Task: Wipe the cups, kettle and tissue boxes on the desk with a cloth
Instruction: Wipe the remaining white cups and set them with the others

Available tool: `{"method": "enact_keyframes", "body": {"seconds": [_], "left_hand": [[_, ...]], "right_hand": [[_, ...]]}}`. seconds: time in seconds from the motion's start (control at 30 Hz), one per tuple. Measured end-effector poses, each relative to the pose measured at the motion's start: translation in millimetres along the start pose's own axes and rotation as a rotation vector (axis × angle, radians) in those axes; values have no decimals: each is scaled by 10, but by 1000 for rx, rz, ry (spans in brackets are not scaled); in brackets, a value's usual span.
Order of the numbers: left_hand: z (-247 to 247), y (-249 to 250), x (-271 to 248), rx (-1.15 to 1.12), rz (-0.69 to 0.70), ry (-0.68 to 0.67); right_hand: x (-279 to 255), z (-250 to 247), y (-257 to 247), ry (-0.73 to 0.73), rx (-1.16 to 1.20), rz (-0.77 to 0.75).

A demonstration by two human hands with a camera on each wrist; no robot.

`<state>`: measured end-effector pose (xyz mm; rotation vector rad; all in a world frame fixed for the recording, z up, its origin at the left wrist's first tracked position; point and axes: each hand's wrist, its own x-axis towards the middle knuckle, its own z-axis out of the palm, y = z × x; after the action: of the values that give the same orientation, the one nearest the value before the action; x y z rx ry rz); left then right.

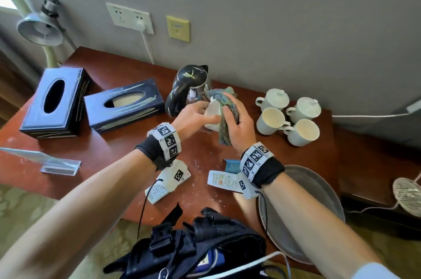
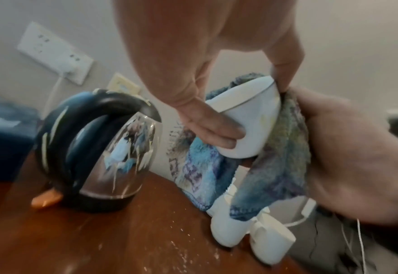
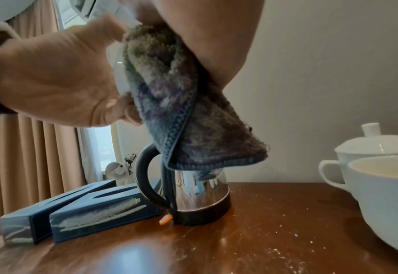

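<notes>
The left hand [image 1: 193, 114] is curled around a white cup [image 2: 245, 122] held in the air above the tabletop [image 1: 200, 153], thumb on one side of the wall and fingers [image 2: 216, 129] on the other, the cup tilted. The right hand [image 1: 239, 124] grips a blue-green cloth [image 2: 275, 157] and presses it against the cup's far side; part of the cloth is bunched at the cup's mouth and the rest hangs below the hands. Just behind and left of the hands stands the kettle [image 1: 189, 89], black handle and lid over a shiny metal body, upright on the wood. Further left lie two dark blue tissue boxes [image 1: 91, 103] side by side, the nearer one angled. To the right of the hands are four more white cups [image 1: 288, 114] in a close cluster, the two at the back with lids on, the two in front open. The reddish-brown wood carries pale specks and smears. Nearer the person lie two white remote controls [image 1: 222, 179], a clear plastic sign holder [image 1: 57, 165] to the left and a grey round tray [image 1: 319, 199] at the right edge. On the grey wall behind are a white socket panel [image 1: 129, 18] with a plug in it and a yellow plate [image 1: 177, 28]; a desk lamp [image 1: 41, 28] stands at the left corner by beige curtains.
</notes>
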<state>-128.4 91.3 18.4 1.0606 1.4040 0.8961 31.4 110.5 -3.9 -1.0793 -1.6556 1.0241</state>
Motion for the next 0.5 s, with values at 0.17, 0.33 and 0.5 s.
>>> {"method": "enact_keyframes", "body": {"seconds": [0.17, 0.33, 0.5], "left_hand": [[-85, 97, 18, 535, 237, 14], [-199, -3, 57, 498, 253, -16], [-325, -129, 126, -94, 15, -85]], "right_hand": [[142, 157, -95, 205, 235, 344], [248, 250, -180, 236, 275, 544], [193, 424, -237, 196, 78, 308]]}}
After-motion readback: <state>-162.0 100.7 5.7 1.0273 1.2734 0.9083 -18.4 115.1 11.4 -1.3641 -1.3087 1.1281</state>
